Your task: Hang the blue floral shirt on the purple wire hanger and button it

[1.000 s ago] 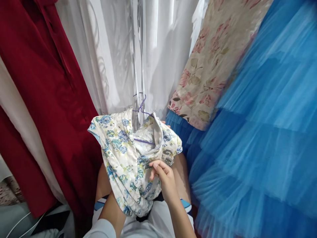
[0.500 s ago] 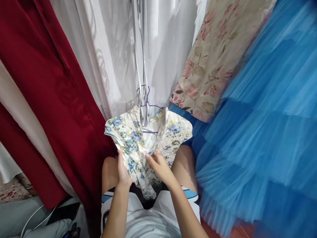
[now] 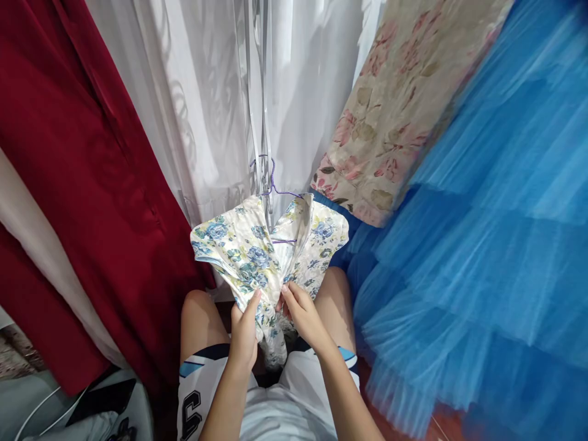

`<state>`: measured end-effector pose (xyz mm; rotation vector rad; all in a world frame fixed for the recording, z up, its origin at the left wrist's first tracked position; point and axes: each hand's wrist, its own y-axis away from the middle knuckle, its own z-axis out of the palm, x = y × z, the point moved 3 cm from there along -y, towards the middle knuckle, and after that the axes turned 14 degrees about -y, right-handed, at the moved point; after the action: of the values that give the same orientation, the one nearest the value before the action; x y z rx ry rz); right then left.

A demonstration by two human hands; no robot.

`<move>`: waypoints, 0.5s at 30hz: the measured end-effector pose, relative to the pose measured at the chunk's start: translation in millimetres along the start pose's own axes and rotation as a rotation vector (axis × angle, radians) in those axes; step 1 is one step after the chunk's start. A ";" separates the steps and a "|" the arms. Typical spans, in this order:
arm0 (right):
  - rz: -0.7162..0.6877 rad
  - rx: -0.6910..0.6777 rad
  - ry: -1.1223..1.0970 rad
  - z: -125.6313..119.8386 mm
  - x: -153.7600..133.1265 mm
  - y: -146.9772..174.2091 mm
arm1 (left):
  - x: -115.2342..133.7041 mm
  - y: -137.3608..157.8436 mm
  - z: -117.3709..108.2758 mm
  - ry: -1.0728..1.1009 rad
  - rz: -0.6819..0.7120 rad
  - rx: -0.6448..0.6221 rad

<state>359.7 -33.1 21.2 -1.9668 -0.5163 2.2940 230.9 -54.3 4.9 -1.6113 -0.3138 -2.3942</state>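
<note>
A cream blouse with blue flowers hangs in front of me on a purple hanger, its neckline open toward me. My left hand is closed on the blouse's left front, thumb on top of the cloth and the other fingers behind it. At the bottom of the neckline, my right hand pinches the front edge between thumb and fingers. The blouse's lower part drops between my knees, partly hidden by my hands.
White straps hang down to the hanger before a white curtain. Red cloth hangs at the left, floral cloth and a layered blue tulle skirt at the right. A grey cushioned seat with a cable is low left.
My left hand has moved right and inward along the blouse, its thumb now over the cloth. My right hand stays at the neckline edge, slightly shifted right. The blouse front is turned slightly.
</note>
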 end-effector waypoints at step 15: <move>0.102 0.070 -0.167 -5.9 -7.8 11.8 | 17.4 10.6 10.8 -0.836 0.644 -0.106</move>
<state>368.7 -45.1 24.3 -1.8213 -0.3489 2.5155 237.4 -62.4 25.5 -2.2509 0.1891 -1.2189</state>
